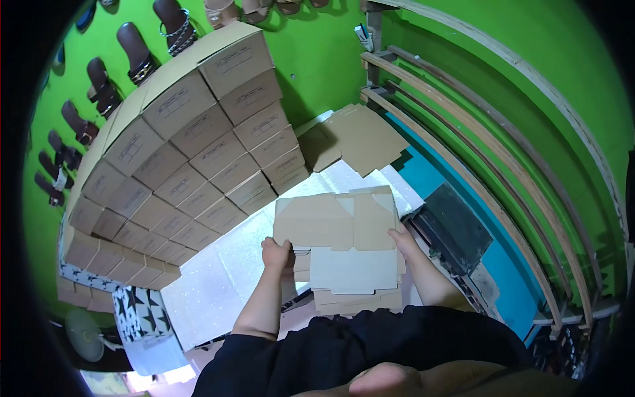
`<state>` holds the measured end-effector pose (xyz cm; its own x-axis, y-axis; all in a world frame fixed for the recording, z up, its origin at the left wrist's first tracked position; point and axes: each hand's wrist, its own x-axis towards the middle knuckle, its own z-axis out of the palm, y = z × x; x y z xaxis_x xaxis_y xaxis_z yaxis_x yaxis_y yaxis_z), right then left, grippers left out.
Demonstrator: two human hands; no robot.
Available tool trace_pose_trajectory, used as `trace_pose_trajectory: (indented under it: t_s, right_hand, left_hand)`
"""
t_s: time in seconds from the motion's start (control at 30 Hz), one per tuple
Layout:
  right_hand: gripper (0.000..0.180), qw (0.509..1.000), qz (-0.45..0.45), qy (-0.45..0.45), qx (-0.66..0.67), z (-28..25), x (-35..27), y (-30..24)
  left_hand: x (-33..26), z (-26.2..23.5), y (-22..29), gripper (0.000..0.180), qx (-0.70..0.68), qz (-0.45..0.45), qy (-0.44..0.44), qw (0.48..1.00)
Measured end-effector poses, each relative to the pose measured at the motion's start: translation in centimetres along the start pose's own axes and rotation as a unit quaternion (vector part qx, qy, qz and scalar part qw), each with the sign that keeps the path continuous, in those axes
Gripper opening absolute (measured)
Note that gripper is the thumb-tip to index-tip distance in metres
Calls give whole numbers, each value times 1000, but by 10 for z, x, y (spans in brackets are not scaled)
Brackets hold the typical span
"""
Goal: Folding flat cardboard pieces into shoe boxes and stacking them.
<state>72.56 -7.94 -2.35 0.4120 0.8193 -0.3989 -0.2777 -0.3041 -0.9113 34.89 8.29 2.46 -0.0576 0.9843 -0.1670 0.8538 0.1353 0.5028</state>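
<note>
Tan cardbd, laid flat: an uneven stack of carton blanks (314, 221) sits btwn both hands, in front of the dark shirt (370, 337) & over the near side of the white table (218, 291); cannot tell if resting or lifted. L hand (275, 253) grasps the stack's L edge, fingers curled; R hand (403, 242) grips the R edge, thumb on top, other fingers mostly hidden. Progress (est.): large qty of made-up cartons (198, 159) stands in stepped tiers along the L side, so a good share looks done. Blanks in hand: no walls raised, so these look unformed. More flat cardbd sheets (370, 139) lie toward the table's far end, also unformed; total left can't be counted. Appearance: top piece wide, plain tan, w/ a crease R of ctr. & pale patches near its far corners. Whitish-grey panel on the near side, approx. rectangular; same piece or separate, unclear. Under it, several tan layers stick out unevenly, esp. at the near end; edges misaligned. No print made out on upper faces. Adj.: sandals (135, 56) on green wall (317, 66), wooden rack (463, 132) at R.
</note>
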Motion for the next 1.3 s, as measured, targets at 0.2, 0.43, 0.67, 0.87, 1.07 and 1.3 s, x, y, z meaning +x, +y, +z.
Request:
trace_pose_trajectory:
  t_s: [0.2, 0.43, 0.67, 0.87, 1.07, 1.3]
  right_hand:
    - [77, 892, -121, -40, -434, 89, 25, -70]
    - [72, 737, -175, -2, -653, 174, -1, -78]
    - [66, 664, -181, -109, -717, 191, -17, -23]
    - [70, 659, -200, -114, -716, 185, -3, -15]
    - [70, 672, -283, -156, -667, 171, -3, -30]
    - [82, 815, -275, 179, -478, 76, 139, -83]
  left_hand:
    - [-45, -21, -76, 58, -83, -61, 86, 991]
    - [-59, -42, -71, 84, 129, 49, 48, 989]
    - [-15, -28, -9, 77, 160, 248, 5, 955]
    - [12, 2, 28, 78, 210, 269, -100, 935]
    - [13, 5, 26, 78, 214, 267, -66, 937]
    - [16, 6, 29, 79, 216, 256, -71, 940]
